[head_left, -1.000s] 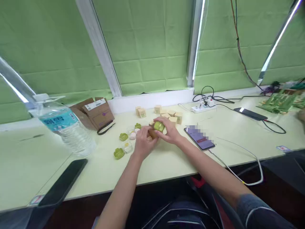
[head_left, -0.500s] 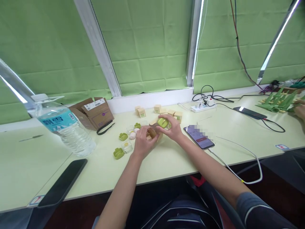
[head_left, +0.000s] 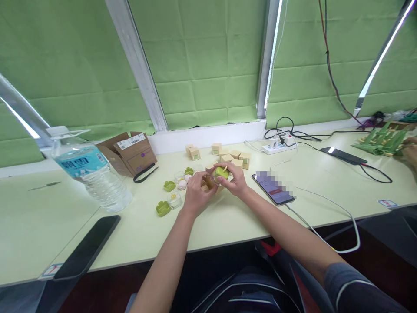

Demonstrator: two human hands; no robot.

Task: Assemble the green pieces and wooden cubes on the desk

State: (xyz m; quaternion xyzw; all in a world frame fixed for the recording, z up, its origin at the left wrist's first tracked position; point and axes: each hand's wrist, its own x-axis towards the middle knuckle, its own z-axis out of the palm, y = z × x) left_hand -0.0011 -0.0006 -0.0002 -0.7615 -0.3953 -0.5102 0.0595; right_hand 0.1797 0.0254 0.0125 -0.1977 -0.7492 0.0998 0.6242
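The lime-green piece [head_left: 222,173] is up off the table, in the right hand [head_left: 235,179], fingers curled over its far side and thumb at its near side; what looks like a clear part shows at its left edge. The left hand [head_left: 198,191] is closed, thumb against fingers, apparently on a small tan carton [head_left: 211,182] just beside that piece; fingers hide much of it. A light grip by the sides would probably serve best: the carton looks like thin card that could crush, and a smooth clear part may slip if tilted. Supporting it from below, low over the table, seems wise.

Just left of the left hand stands a clear cup [head_left: 174,200] with something yellow in or on it; I cannot tell which. Beside it lies a green clover-shaped dish [head_left: 163,208], seemingly bare inside. Beyond the right hand sit tan boxes [head_left: 244,160], their contents hidden. Farther beyond the left hand, a brown cardboard box [head_left: 138,160] has raised flaps, its inside unseen; nearby leans a capped bottle [head_left: 104,176] of clear liquid.
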